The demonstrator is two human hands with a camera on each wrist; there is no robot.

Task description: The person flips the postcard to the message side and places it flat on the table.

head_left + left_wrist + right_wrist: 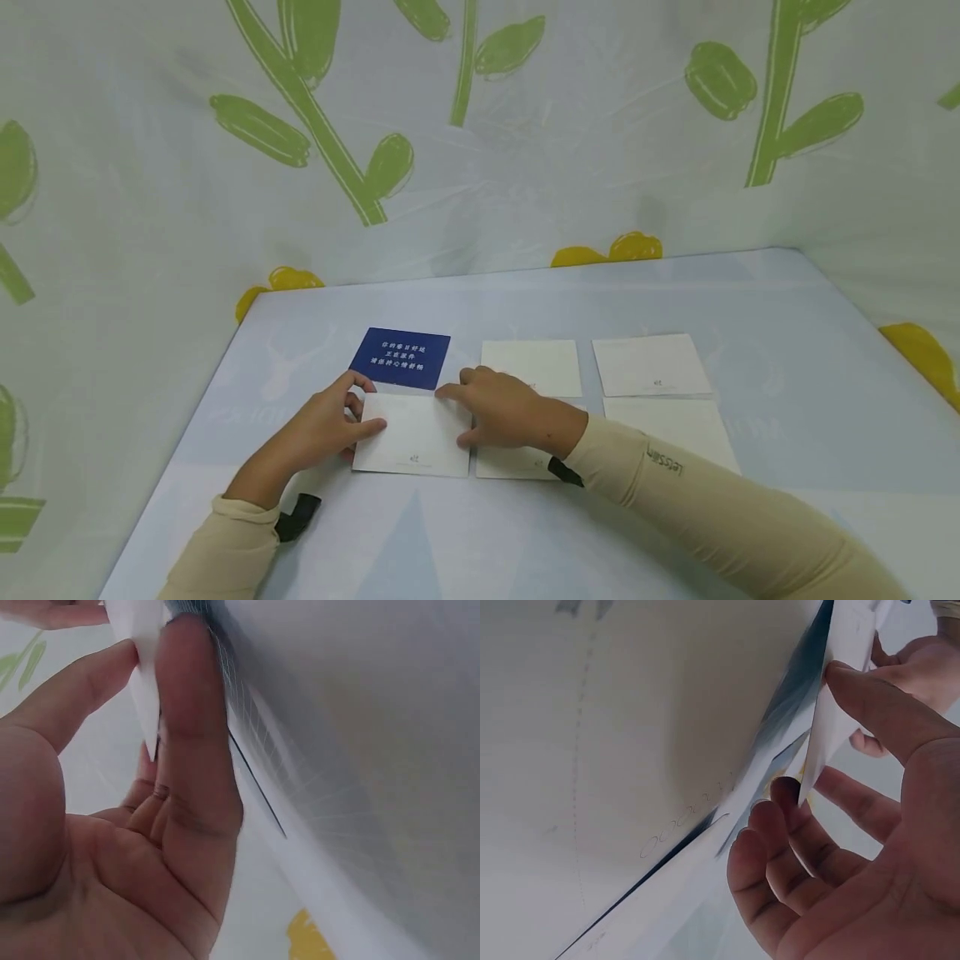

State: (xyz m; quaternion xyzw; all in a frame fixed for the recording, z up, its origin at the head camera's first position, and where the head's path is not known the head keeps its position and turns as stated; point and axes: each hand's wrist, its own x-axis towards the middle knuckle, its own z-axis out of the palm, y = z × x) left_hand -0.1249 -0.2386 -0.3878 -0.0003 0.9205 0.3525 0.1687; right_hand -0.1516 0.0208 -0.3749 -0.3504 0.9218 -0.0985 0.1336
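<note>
A white postcard [412,433] with small print near its lower edge is held between both hands at the near left of the group of cards. My left hand [318,429] pinches its left edge, thumb on the white face and fingers behind. At the right edge, my right hand [510,410] grips the same card [838,720] between thumb and fingers. In the right wrist view the card stands up off the table, tilted. Just beyond it lies a dark blue card [401,358] with white Chinese characters.
Right of the held card, white cards lie in two rows: a far middle one [532,358], a far right one [652,367], a near right one [667,425], and a near middle one [517,464] partly under my right hand. A leaf-patterned curtain [570,158] borders the pale table [480,542].
</note>
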